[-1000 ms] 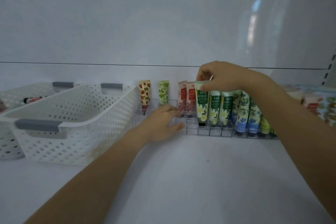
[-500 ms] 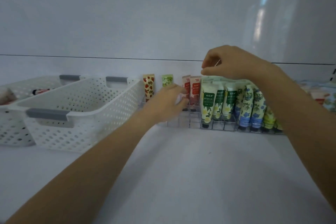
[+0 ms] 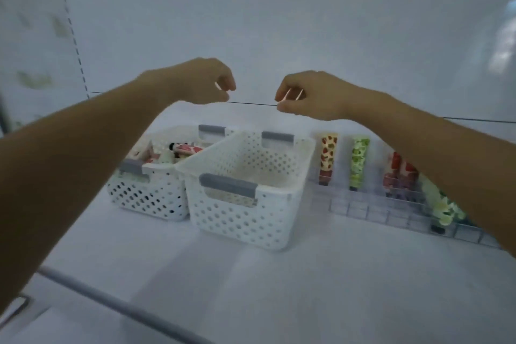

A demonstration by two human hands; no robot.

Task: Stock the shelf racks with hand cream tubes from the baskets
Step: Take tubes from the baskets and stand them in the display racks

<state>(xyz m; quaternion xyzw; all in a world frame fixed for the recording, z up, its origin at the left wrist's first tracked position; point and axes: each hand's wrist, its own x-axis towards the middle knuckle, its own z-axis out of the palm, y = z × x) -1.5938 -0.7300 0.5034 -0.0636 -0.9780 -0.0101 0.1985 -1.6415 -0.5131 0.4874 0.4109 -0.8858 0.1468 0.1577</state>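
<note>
The left hand [image 3: 206, 82] and right hand [image 3: 310, 96] are held curled, gripping nothing, above the empty basket [image 3: 245, 215]. Tubes [image 3: 185, 148] are seen in the second basket [image 3: 148, 198] left of it, and more tubes [image 3: 329, 159] stand in the wire rack [image 3: 363, 208] right of it. Everything is set on a white shelf [image 3: 279, 293], backed by a white panel [image 3: 279, 22].

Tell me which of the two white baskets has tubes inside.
The left basket, the one set farther back, holds several tubes. The right basket beside it, nearer the rack, shows only its bare floor.
</note>
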